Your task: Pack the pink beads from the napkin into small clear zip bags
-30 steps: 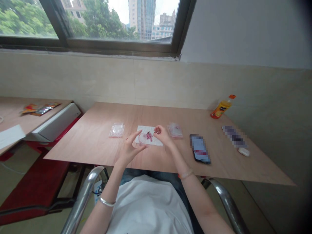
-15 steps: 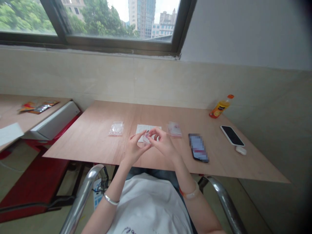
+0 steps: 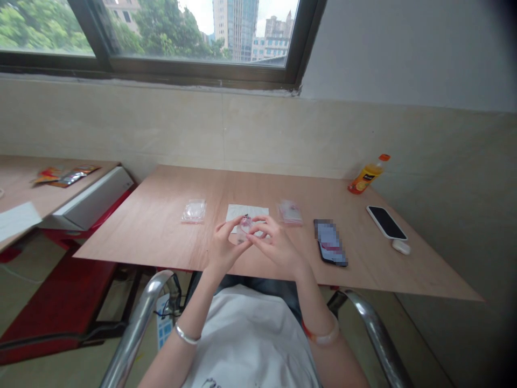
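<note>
Between my fingertips is a small clear pinkish plastic piece (image 3: pixel 244 226), too small and see-through to name further. My left hand (image 3: pixel 226 240) closes on its left side with thumb and fingers. From the right, the thumb and fingers of my right hand (image 3: pixel 275 240) pinch it. Both hands are above a white paper sheet (image 3: pixel 237 211) on the table, partly hidden behind them. A clear plastic packet (image 3: pixel 194 210) lies to the left of my hands, and another clear packet with pinkish contents (image 3: pixel 290 212) lies to the right.
On the wooden table (image 3: pixel 153 237), a phone with a lit screen (image 3: pixel 330 242), a white-framed phone (image 3: pixel 386 222), a white earbud case (image 3: pixel 401 247) and an orange drink bottle (image 3: pixel 368 174) stand or lie at the right. Chair armrests (image 3: pixel 137 328) flank my body. Wrappers (image 3: pixel 67 175) lie on the neighbouring table.
My right hand has shifted slightly right and lower, its fingers now at the side of the clear piece. The left hand keeps its hold. The view has moved a little.
</note>
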`<state>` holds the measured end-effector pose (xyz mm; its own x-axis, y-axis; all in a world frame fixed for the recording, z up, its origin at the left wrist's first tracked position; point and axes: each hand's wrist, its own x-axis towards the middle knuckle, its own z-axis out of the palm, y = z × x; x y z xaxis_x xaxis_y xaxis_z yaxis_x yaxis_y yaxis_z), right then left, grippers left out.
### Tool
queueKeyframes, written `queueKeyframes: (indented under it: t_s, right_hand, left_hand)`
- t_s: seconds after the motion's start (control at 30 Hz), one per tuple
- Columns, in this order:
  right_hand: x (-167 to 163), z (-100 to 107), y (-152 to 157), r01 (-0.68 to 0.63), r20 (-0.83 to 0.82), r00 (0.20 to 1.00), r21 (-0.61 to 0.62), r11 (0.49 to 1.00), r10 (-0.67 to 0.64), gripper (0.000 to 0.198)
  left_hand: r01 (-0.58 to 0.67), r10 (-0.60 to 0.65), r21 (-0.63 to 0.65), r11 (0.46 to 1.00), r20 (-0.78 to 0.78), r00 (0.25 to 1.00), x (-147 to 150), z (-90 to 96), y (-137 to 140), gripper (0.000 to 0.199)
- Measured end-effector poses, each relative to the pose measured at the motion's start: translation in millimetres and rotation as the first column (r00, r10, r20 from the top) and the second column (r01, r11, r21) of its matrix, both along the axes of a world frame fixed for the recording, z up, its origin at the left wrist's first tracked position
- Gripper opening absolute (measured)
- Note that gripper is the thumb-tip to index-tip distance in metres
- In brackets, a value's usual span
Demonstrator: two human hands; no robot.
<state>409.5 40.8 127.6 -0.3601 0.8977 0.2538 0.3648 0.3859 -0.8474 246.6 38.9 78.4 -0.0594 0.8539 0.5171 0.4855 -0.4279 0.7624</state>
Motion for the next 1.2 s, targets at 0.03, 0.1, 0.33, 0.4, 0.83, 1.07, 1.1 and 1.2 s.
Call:
queueKeyframes:
  t_s: [0.03, 0.1, 0.33, 0.4, 0.83, 1.07, 1.1, 1.2]
  right_hand:
    - [2, 1, -1, -0.006, -0.015, 1.0, -0.018, 1.0, 0.006, 0.014]
    - [7, 4, -3, -0.008, -0.06, 0.998, -0.043, 0.999, 0.006, 0.014]
    - [24, 18, -12, -0.048, -0.219, 0.975, -0.119, 0.992, 0.02, 0.015]
    - [24, 23, -14, -0.065, -0.279, 0.96, -0.165, 0.984, 0.017, 0.017]
    - [17, 30, -25, 0.006, -0.447, 0.892, -0.133, 0.991, -0.065, 0.021]
    - [19, 32, -31, 0.048, -0.391, 0.917, -0.088, 0.995, -0.079, 0.02]
    - [19, 32, -31, 0.051, -0.391, 0.917, -0.089, 0.995, -0.082, 0.02]
    - [20, 32, -31, 0.058, -0.402, 0.911, -0.09, 0.994, -0.09, 0.022]
  left_hand:
    - [0.012, -0.012, 0.001, 1.0, 0.01, 1.0, 2, 1.6, -3, 0.049]
    - [0.045, -0.044, -0.018, 0.999, 0.05, 0.998, 5, 5.3, -8, 0.057]
    - [0.189, -0.108, -0.165, 0.968, 0.405, 0.908, 9, 20.9, -16, 0.024]
    - [0.258, -0.166, -0.164, 0.952, 0.433, 0.886, 8, 28.4, -17, 0.025]
    - [0.237, -0.12, -0.135, 0.962, 0.571, 0.812, 7, 61.6, -29, 0.02]
    - [0.186, -0.074, -0.16, 0.97, 0.534, 0.842, 5, 58.7, -32, 0.017]
    - [0.181, -0.067, -0.166, 0.969, 0.531, 0.845, 4, 58.4, -31, 0.017]
    - [0.204, -0.082, -0.186, 0.961, 0.513, 0.854, 2, 59.1, -29, 0.019]
